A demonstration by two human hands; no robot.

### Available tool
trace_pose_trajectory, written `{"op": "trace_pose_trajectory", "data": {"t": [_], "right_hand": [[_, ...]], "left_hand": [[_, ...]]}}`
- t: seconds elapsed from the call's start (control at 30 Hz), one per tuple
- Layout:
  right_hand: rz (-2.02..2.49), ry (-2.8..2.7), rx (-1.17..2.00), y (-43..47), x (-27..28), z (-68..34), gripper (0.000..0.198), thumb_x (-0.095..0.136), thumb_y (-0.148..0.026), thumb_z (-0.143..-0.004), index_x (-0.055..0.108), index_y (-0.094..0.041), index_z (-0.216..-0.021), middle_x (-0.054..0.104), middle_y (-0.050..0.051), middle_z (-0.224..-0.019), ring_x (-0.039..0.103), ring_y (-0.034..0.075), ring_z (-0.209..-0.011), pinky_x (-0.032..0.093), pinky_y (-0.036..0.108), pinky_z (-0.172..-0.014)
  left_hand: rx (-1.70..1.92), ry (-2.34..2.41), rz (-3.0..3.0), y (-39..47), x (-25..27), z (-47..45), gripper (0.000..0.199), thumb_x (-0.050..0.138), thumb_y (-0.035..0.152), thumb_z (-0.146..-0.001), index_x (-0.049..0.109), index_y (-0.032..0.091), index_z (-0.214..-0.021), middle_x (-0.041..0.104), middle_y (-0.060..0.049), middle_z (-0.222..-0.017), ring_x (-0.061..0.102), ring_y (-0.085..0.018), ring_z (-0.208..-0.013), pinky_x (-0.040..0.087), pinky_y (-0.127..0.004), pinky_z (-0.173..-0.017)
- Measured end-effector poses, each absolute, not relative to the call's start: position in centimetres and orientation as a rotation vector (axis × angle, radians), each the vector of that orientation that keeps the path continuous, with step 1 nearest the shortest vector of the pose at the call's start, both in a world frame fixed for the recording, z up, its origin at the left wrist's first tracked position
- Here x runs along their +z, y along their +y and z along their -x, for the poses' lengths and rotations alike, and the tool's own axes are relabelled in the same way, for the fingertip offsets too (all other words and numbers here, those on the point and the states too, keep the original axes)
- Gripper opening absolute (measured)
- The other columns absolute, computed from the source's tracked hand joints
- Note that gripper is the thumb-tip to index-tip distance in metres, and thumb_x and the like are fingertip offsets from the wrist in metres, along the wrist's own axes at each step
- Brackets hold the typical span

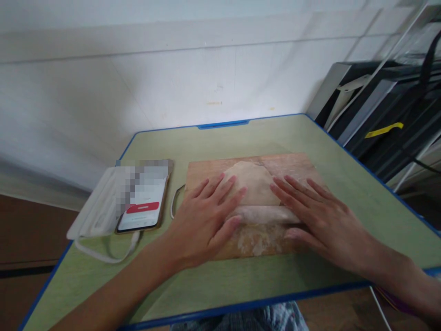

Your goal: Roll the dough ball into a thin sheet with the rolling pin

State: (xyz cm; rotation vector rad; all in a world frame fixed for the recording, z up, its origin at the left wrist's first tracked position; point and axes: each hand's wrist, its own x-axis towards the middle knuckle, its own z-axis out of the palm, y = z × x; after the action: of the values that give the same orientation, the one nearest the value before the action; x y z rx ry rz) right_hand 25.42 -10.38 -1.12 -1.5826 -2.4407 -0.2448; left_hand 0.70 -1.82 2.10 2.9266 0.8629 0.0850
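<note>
A flattened sheet of pale dough [253, 186] lies on a floured wooden board [289, 161]. Across its near edge runs a whitish rolling pin [263, 214], its ends hidden under my hands. My left hand [206, 216] rests over the pin's left end, palm down, fingers stretched forward beside the dough. On the other end lies my right hand [313, 216], flat with its fingers extended and spread. Neither hand wraps its fingers round the pin. Loose flour [258, 239] is scattered on the board in front of the pin.
Left of the board, a phone [143, 202] with a lit screen leans against a white object [94, 202] with a white strap or cable. The green table [220, 142] has a blue edge and meets a white wall. Dark flat panels [389, 110] stand at the right.
</note>
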Motion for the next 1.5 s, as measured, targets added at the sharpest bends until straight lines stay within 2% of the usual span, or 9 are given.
{"op": "trace_pose_trajectory", "data": {"t": [0.1,0.27,0.43,0.57,0.73,0.93,1.13,1.33,1.5], "right_hand": [[1.607,-2.452,-0.068,-7.5,-0.2,-26.2,0.061,0.023,-0.053,-0.093,0.022,-0.021,-0.145,0.029,0.007,-0.148,0.019,0.023,-0.138,0.022,0.052,-0.108],[1.818,-2.299,0.295,-3.2,1.0,-27.3,0.071,0.011,-0.061,-0.089,0.026,-0.018,-0.143,0.022,0.011,-0.15,0.011,0.027,-0.138,0.016,0.058,-0.108],[1.704,-2.299,0.026,-7.0,-0.2,-26.5,0.06,0.018,-0.051,-0.093,0.025,-0.019,-0.144,0.027,0.009,-0.149,0.014,0.022,-0.138,0.018,0.05,-0.11],[1.618,-2.389,-0.163,-10.8,-1.0,-25.9,0.06,0.033,-0.051,-0.092,0.018,-0.028,-0.145,0.03,0.005,-0.148,0.019,0.022,-0.137,0.024,0.051,-0.109],[1.672,-2.383,-0.01,-8.0,-0.6,-26.6,0.058,0.023,-0.052,-0.093,0.021,-0.026,-0.145,0.028,0.005,-0.149,0.017,0.022,-0.138,0.021,0.052,-0.109],[1.948,-2.19,0.276,-0.9,0.5,-27.6,0.069,0.01,-0.06,-0.09,0.024,-0.021,-0.145,0.022,0.011,-0.15,0.01,0.03,-0.138,0.017,0.062,-0.105],[1.894,-2.282,0.144,-3.2,0.5,-26.7,0.072,0.009,-0.062,-0.089,0.022,-0.019,-0.145,0.022,0.012,-0.15,0.01,0.027,-0.138,0.013,0.059,-0.107],[1.652,-2.413,-0.12,-8.7,-0.5,-26.1,0.06,0.022,-0.05,-0.093,0.011,-0.026,-0.146,0.029,0.006,-0.149,0.017,0.022,-0.138,0.021,0.053,-0.108],[1.76,-2.357,-0.031,-6.0,-0.4,-26.7,0.06,0.019,-0.054,-0.092,0.014,-0.027,-0.146,0.027,0.004,-0.149,0.017,0.024,-0.138,0.02,0.055,-0.108]], "left_hand": [[0.039,0.95,-2.909,0.9,1.9,-2.1,0.054,0.015,0.045,-0.095,0.031,0.022,-0.142,0.025,-0.01,-0.15,0.014,-0.025,-0.14,0.014,-0.046,-0.111],[-0.146,1.081,-2.747,4.4,2.0,-4.0,0.061,0.009,0.052,-0.095,0.016,0.019,-0.146,0.017,-0.013,-0.152,0.011,-0.027,-0.14,0.014,-0.047,-0.11],[0.029,0.927,-2.887,0.3,2.1,-2.2,0.068,0.008,0.053,-0.094,0.025,0.01,-0.143,0.022,-0.013,-0.151,0.011,-0.025,-0.14,0.012,-0.043,-0.112],[0.121,0.885,-2.925,-3.4,2.0,-1.0,0.069,0.011,0.058,-0.092,0.027,0.015,-0.143,0.026,-0.011,-0.15,0.016,-0.026,-0.139,0.015,-0.048,-0.111],[0.104,0.956,-2.95,-0.9,1.9,-2.3,0.059,0.017,0.052,-0.095,0.029,0.02,-0.142,0.028,-0.012,-0.149,0.02,-0.028,-0.138,0.016,-0.048,-0.11],[-0.062,1.143,-2.701,4.6,2.2,-4.6,0.063,0.008,0.056,-0.094,0.013,0.021,-0.146,0.017,-0.011,-0.152,0.009,-0.026,-0.14,0.011,-0.05,-0.11],[-0.05,1.024,-2.73,2.0,1.9,-3.4,0.069,0.006,0.059,-0.092,0.01,0.017,-0.146,0.016,-0.013,-0.152,0.009,-0.025,-0.14,0.014,-0.045,-0.111],[0.109,0.902,-2.891,-2.8,1.9,-1.9,0.071,0.014,0.065,-0.089,0.019,0.022,-0.145,0.022,-0.012,-0.151,0.014,-0.027,-0.139,0.018,-0.047,-0.11],[0.076,1.03,-2.928,-0.5,2.1,-3.2,0.065,0.024,0.058,-0.092,0.025,0.018,-0.143,0.024,-0.014,-0.15,0.018,-0.029,-0.139,0.018,-0.046,-0.11]]}}
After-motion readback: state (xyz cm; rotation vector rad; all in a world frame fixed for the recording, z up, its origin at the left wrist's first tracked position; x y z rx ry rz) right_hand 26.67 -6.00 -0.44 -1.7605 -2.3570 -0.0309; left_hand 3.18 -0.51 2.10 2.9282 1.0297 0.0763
